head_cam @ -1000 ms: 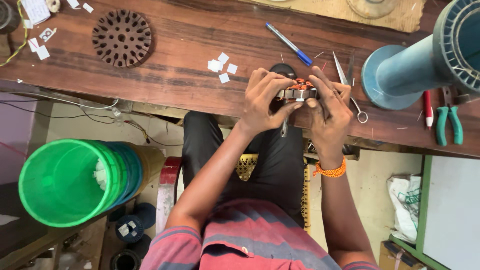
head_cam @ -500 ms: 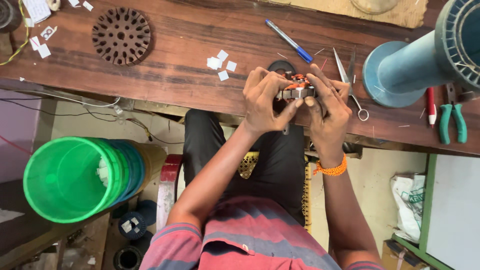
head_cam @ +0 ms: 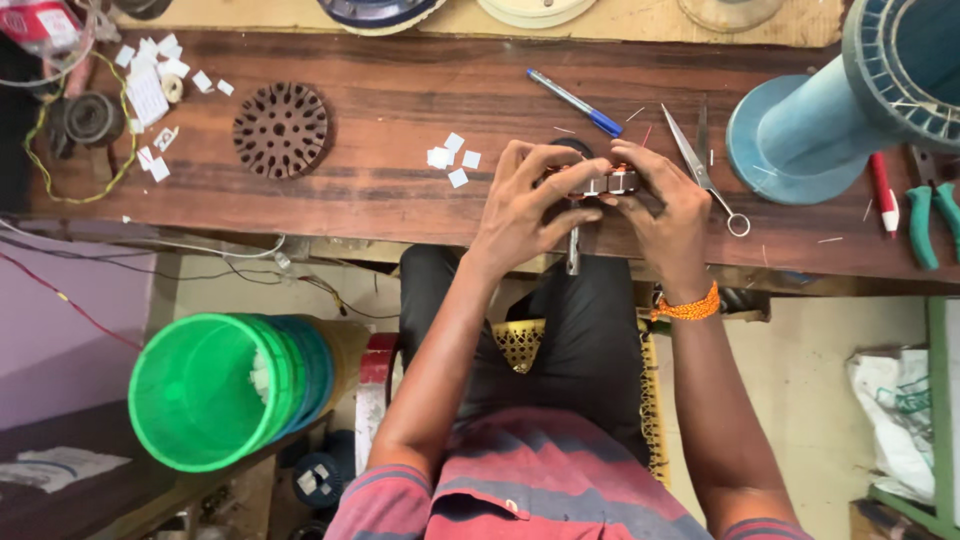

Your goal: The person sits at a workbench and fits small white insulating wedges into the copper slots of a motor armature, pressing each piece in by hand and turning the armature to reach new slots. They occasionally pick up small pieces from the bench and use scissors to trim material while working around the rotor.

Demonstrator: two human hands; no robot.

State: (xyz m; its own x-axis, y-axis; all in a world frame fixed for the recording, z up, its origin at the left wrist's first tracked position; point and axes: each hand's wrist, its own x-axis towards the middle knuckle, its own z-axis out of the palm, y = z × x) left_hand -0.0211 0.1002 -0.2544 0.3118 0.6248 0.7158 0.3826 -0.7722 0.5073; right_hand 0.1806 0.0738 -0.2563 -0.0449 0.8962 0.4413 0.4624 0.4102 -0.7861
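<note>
1. The left hand (head_cam: 525,205) is curled around the left side of a small motor core (head_cam: 600,182), its thumb and fingers closed on it.
2. The right hand (head_cam: 665,210) grips the same core from the right, fingers bent over the top and pressed to the metal; an orange band (head_cam: 688,305) is on that wrist.
3. Both hands are shut tight on the core, with fingertips nearly meeting over it; only a strip of its copper and silver parts shows between them.
4. The core is held just above the near edge of the wooden bench (head_cam: 400,180), in front of the person's body, and a thin metal shaft (head_cam: 573,250) sticks down from it past the bench edge.
5. Small white paper pieces (head_cam: 452,160) lie on the bench just left of the left hand.
6. A blue pen (head_cam: 575,102) lies beyond the hands, and scissors (head_cam: 705,165) lie just beside the right hand.
7. A round dark disc with holes (head_cam: 280,130) sits well apart to the left.
8. A big blue spool (head_cam: 850,100) stands at the right, with green-handled pliers (head_cam: 935,220) past it.
9. A green bucket (head_cam: 215,390) sits below the bench on the left.
</note>
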